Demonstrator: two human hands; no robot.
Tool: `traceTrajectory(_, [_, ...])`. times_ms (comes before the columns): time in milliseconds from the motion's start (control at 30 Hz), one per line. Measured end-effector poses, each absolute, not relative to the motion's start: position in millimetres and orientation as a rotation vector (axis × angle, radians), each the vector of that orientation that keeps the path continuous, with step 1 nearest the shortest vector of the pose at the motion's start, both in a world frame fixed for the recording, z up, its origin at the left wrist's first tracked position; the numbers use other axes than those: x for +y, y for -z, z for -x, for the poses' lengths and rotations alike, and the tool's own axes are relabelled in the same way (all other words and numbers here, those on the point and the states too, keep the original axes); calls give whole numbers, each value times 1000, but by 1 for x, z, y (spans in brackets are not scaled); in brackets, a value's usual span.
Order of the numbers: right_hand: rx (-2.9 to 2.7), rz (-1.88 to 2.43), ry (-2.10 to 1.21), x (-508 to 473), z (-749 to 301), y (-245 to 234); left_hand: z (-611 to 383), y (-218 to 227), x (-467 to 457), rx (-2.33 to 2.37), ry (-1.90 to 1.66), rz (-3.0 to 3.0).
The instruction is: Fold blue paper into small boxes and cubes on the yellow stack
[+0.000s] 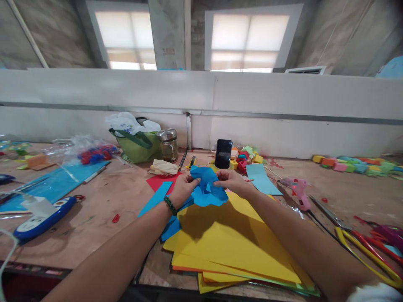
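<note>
A creased, wavy-edged piece of blue paper (206, 197) is held up between my two hands, with a small opening near its middle. My left hand (184, 186), wearing a dark green bead bracelet, pinches its left side. On the opposite side, the fingers of my right hand (234, 182) grip the paper's edge. Below both hands lies a stack of yellow paper sheets (233, 239), shadowed by them. Blue paper strips (157, 197) and a red sheet (154, 183) are beside my left wrist.
A phone (223, 154) stands upright behind my hands, near colourful paper cubes (248, 155). To the right are a pink glue gun (299, 191) and scissors (341, 222). A power strip (44, 220), green bag (135, 147) and glass jar (169, 147) sit to the left.
</note>
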State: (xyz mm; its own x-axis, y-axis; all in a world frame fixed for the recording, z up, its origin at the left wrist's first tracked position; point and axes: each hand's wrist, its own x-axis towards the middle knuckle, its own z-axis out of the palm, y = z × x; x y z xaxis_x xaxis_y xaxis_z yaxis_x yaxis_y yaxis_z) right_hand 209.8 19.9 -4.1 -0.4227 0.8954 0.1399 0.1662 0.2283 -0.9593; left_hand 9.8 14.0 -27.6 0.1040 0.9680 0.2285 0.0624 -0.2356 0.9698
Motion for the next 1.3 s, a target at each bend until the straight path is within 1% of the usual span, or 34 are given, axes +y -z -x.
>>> traceTrajectory(233, [-1619,941,-1202,23,-208,8,-10,29,13,1068,-1285,-1447])
traceTrajectory(400, [-1761,925,-1225,17,-206,3,-16,25,6,955,-1188,-1474])
traceTrajectory(533, [-1880,924,-1086,10,-204,-1,-20,21,0,862,-1110,-1584])
traceTrajectory(600, [-1909,914,-1032,10,-202,-1,-22,21,-2,847,-1080,-1634])
traceTrajectory(800, [-1911,932,-1023,13,-201,6,-21,21,-3,894,-1029,-1652])
traceTrajectory(933, [-1831,935,-1022,18,-203,10,-17,22,3,962,-1130,-1523])
traceTrajectory(1067, [-1694,961,-1159,23,-205,14,-11,27,13,1071,-1276,-1382])
traceTrajectory(1300, [-1574,968,-1226,21,-204,10,-8,32,16,1075,-1293,-1405])
